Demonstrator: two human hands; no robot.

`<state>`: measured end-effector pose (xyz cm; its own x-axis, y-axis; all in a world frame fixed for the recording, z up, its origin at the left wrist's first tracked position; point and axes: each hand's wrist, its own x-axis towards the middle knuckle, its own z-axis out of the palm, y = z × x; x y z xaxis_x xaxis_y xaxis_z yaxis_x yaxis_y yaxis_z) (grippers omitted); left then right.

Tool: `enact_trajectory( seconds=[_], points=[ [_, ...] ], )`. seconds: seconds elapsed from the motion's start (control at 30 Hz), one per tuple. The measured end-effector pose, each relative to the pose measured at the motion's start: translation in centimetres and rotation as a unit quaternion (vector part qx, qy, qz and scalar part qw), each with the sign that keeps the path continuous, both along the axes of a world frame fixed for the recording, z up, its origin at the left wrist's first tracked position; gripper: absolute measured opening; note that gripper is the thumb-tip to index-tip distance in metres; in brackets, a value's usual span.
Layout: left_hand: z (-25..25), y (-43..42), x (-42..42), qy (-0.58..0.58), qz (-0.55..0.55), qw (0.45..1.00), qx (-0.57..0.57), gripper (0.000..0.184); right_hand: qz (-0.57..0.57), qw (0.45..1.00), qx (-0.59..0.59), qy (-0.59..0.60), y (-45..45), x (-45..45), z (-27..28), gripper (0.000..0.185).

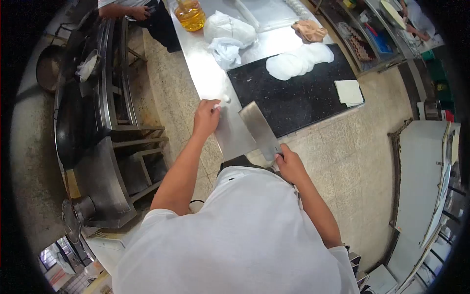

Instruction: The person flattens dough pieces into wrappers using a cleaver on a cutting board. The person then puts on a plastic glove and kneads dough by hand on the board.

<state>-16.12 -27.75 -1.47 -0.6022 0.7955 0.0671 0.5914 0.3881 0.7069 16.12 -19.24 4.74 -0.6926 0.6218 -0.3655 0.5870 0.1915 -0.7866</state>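
My right hand [292,166] is wrapped around the handle of a cleaver [258,128]. Its broad blade lies over the steel tabletop beside the edge of a black board [274,93]. My left hand [207,117] is closed at the table's left edge, pinching a small white piece that looks like dough [217,106]. Just right of those fingers, a second small white lump [225,98] rests on the steel. Overlapping white round wrappers [298,61] lie in a row across the far part of the board. A white square stack [348,92] sits at its right corner.
Beyond the board are a white cloth-covered bundle [229,30], a jar of yellow oil [190,16] and a crumpled brown cloth [309,30]. A stove with a wok [89,66] runs along the left. One person [139,12] stands at the far left; another works at the upper right.
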Motion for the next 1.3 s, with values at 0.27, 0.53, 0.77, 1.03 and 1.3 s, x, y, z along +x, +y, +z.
enact_trajectory(
  seconds=[0.27, 0.53, 0.77, 1.03, 1.3],
  points=[
    [-3.7, -2.0, -1.3, 0.013, -0.064, 0.995, 0.076, 0.020, -0.009, 0.991, 0.121, -0.060, -3.0, -5.7, 0.5, 0.013],
    [-2.3, -0.9, -3.1, 0.095, -0.168, 0.979, 0.066, 0.017, 0.090, 0.967, 0.204, -0.123, -3.1, -10.6, 0.5, 0.015],
    [-0.4, -0.3, -2.9, -0.087, -0.090, 0.991, 0.052, 0.010, 0.047, 0.982, 0.105, -0.149, -4.1, -7.6, -0.9, 0.022],
    [4.3, 2.5, -3.5, -0.071, -0.010, 0.986, -0.151, 0.035, -0.070, 0.990, -0.056, -0.109, -2.5, -1.2, 0.6, 0.024],
    [0.3, 6.5, 9.4, 0.354, -0.376, 0.855, -0.047, 0.051, -0.311, 0.938, -0.154, 0.028, -4.1, 9.7, -1.7, 0.019]
  ],
)
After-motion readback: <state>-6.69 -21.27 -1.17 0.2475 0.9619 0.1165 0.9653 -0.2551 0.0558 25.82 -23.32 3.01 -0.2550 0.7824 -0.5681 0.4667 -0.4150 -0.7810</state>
